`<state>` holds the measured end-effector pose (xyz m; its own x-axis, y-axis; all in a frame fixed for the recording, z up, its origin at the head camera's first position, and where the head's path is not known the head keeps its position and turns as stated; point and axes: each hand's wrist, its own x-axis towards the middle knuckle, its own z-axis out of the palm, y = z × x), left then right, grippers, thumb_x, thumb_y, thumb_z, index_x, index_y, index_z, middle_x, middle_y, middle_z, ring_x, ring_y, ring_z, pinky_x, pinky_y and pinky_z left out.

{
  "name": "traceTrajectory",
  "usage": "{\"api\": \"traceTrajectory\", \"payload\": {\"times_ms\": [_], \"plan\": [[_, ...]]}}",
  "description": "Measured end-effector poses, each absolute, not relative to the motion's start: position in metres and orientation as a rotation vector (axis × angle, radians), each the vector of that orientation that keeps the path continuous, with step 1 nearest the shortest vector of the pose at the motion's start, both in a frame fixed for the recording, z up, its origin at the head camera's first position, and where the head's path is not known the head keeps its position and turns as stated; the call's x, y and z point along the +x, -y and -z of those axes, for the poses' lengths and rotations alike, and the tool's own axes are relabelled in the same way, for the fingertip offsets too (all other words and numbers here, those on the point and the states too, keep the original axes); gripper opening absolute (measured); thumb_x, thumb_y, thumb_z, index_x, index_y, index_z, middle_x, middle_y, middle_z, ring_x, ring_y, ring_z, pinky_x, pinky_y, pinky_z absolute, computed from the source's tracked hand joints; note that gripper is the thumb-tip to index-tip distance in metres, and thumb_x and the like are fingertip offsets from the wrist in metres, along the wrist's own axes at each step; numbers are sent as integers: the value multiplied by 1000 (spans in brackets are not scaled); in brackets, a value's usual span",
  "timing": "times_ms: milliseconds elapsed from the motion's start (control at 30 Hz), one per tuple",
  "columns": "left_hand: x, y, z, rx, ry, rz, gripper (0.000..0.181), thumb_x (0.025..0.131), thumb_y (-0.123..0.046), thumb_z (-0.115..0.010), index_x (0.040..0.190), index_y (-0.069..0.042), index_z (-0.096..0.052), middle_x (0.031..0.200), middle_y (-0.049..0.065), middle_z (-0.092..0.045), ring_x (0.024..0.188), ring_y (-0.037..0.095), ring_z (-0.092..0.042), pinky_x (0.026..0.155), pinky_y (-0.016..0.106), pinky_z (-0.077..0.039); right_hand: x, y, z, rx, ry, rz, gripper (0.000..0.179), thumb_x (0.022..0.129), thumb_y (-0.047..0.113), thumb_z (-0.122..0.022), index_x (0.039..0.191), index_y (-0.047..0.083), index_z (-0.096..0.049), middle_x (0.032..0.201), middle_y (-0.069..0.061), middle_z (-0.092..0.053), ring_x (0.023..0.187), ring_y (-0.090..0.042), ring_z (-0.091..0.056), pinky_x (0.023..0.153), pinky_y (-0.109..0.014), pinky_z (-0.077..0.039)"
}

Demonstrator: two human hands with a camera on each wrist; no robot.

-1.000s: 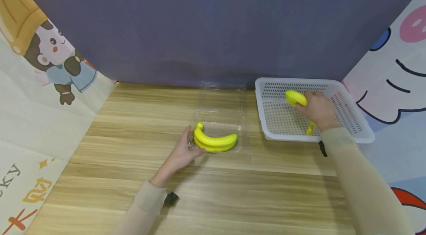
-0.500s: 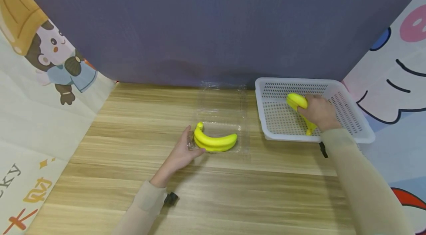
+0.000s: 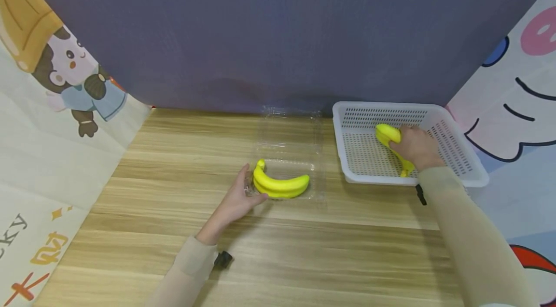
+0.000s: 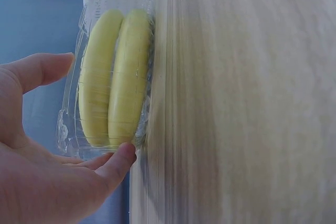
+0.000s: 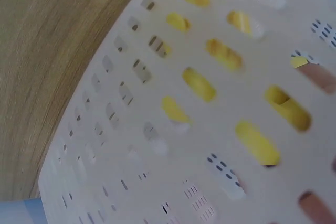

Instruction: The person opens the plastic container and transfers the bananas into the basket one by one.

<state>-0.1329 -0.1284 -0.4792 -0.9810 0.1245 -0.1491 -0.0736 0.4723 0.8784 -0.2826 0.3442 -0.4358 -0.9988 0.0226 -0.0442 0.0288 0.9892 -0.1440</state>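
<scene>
Near the back wall, a clear hinged plastic container [image 3: 319, 186] lies open with its lid laid back. Two bananas [image 3: 281, 187] sit side by side in it; the left wrist view shows both bananas [image 4: 128, 77] through the clear wall. My left hand [image 3: 236, 201] holds the container's left end, thumb at the front side and fingers round the left corner. At the right, my right hand [image 3: 418, 145] reaches into a white slotted basket [image 3: 340, 152] and grips a yellow banana [image 3: 388, 134], its middle partly covered by the hand. In the right wrist view, yellow shows through the basket's slots [image 5: 199, 85].
The wooden table [image 3: 182, 152] spreads to the left and in front of the container. A dark grey panel [image 3: 278, 32] rises behind. Printed cartoon sheets stand at the left [image 3: 34, 152] and the right [image 3: 512, 128], the right one close to the basket.
My right hand has sunk slightly lower and nearer in the basket, and the banana in it has shifted and turned a little. The left hand and container have stayed put.
</scene>
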Motion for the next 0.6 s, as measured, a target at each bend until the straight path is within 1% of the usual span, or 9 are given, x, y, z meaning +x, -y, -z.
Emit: {"api": "traceTrajectory", "payload": {"times_ms": [167,333,433,600], "plan": [[-133,128,479,42,-2525,-1518,110,75,-35,-80,153,-12,-6,151,19,-29,135,38,-32,108,59,-28,-283,-345,437,44,-3083,222,52,86,36,-66,113,-6,-51,94,-23,-55,79,-36,-52,68,-53,-45],[-133,128,479,54,-2517,-1530,111,75,-35,-80,153,-11,-6,151,20,-29,135,40,-32,107,60,-27,-283,-345,440,45,-3082,205,53,87,36,-66,116,-5,-52,97,-24,-55,82,-36,-51,71,-55,-45],[-133,128,479,52,-2518,-1532,111,74,-35,-80,153,-12,-6,151,19,-29,135,39,-32,108,59,-27,-283,-345,439,34,-3080,206,57,87,39,-65,120,-5,-50,100,-25,-54,84,-36,-51,71,-55,-46],[-132,129,479,55,-2529,-1526,111,74,-36,-80,153,-12,-7,150,19,-30,134,38,-33,108,59,-27,-280,-345,435,5,-3072,209,60,87,43,-62,120,-5,-49,101,-25,-54,83,-36,-51,66,-52,-46]]}}
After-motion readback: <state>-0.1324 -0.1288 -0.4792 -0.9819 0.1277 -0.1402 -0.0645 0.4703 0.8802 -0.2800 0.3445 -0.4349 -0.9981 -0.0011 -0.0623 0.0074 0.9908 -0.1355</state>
